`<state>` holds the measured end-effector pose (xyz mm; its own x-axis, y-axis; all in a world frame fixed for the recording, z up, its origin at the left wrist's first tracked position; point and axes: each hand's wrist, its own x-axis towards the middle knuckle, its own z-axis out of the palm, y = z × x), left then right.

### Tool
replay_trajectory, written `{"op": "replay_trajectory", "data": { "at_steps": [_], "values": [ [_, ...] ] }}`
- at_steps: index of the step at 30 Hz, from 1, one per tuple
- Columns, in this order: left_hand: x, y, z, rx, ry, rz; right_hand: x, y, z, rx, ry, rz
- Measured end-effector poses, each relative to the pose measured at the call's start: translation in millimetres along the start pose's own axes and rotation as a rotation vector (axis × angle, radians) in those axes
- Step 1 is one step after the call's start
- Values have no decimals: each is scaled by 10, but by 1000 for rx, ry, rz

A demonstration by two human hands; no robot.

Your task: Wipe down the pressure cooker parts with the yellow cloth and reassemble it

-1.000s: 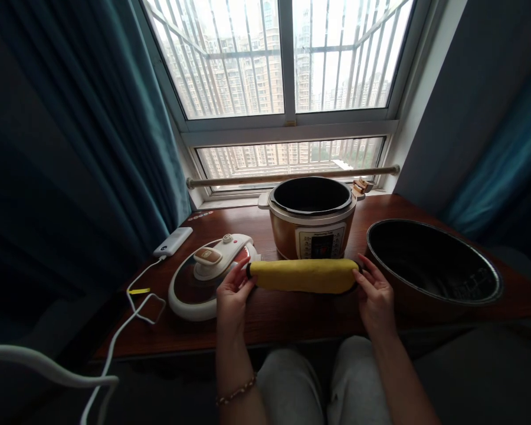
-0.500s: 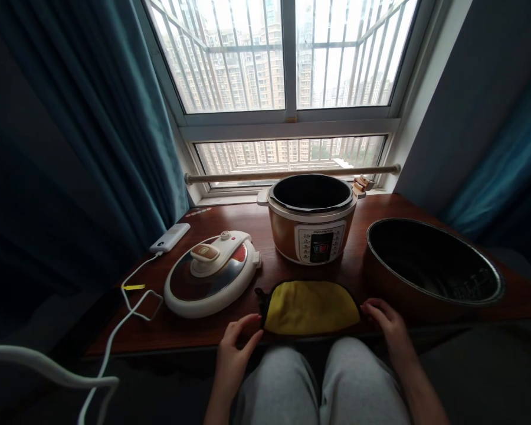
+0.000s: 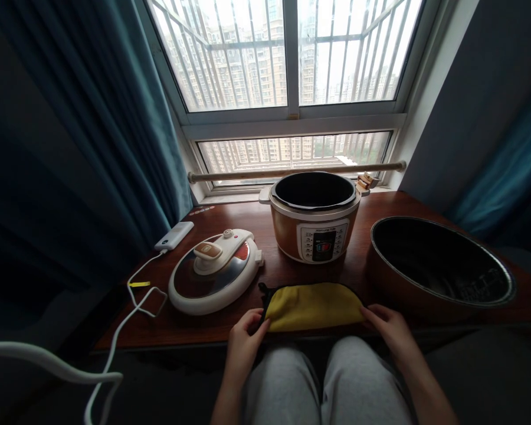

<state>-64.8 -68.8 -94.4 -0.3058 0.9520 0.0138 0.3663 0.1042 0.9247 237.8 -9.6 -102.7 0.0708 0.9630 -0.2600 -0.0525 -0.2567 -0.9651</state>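
Observation:
A folded yellow cloth (image 3: 314, 307) with black edging lies at the front of the table, a dark loop at its left corner. My left hand (image 3: 244, 337) pinches the cloth's left end between thumb and fingers. At the opposite end, my right hand (image 3: 387, 326) has its fingers closed on the right edge. Just behind the cloth stands a brown and white electric pressure cooker (image 3: 287, 233), lidless, with a dark pot inside and a control panel in front. Its round white-rimmed lid (image 3: 188, 304) rests flat to the left.
A large pot (image 3: 380, 277) with a dark interior stands right, near my right hand. A white power bank (image 3: 174, 236) sits back left, its white cable (image 3: 115, 348) running over the table edge. Behind the table (image 3: 239, 215) are a rail (image 3: 248, 176) and a barred window.
My left hand has closed on the cloth's left end, and my right fingers have come further over its right edge. The cloth's front edge looks slightly raised. The view has shifted slightly.

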Motion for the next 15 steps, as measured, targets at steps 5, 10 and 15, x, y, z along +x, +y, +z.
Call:
{"op": "replay_trajectory", "data": {
  "at_steps": [5, 10, 15],
  "values": [
    [17, -39, -45, -39, 21, 53, 10, 8, 35, -65, 31, -44],
    [43, 0, -6, 368, 115, 41, 46, 61, 42, -388, 131, -124],
    [1, 97, 59, 671, 270, -43, -32, 20, 116, -844, 249, -362]
  ]
}}
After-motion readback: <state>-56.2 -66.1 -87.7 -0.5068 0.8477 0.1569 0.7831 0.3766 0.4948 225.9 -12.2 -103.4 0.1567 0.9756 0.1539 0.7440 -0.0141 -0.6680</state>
